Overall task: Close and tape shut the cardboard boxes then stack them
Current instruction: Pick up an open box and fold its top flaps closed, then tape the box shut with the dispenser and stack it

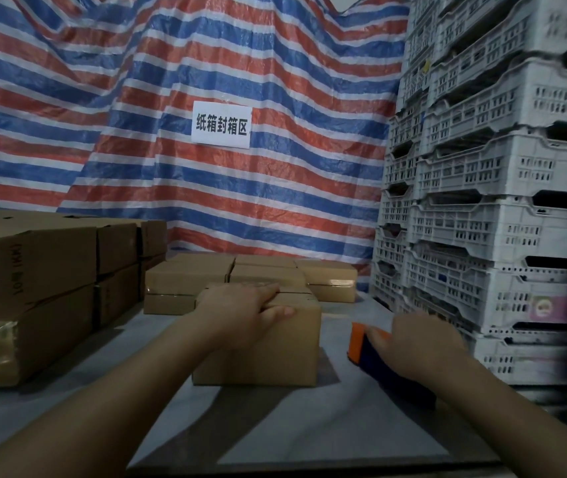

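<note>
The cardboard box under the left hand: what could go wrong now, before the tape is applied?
1. The left hand rests on the box with its thumb over the front edge; tape could catch the thumb.
2. The right hand grips the orange and blue tape dispenser close to the white crate stack; a wide swing might hit the crates.
3. If the left hand lifts early, the top flaps may spring open.

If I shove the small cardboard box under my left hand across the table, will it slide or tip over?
The cardboard box looks squat and sits flat, so it would probably slide rather than tip. The table looks smooth, which likely helps. With the left hand resting on top, its flaps probably stay down; its weight can't be judged.
</note>
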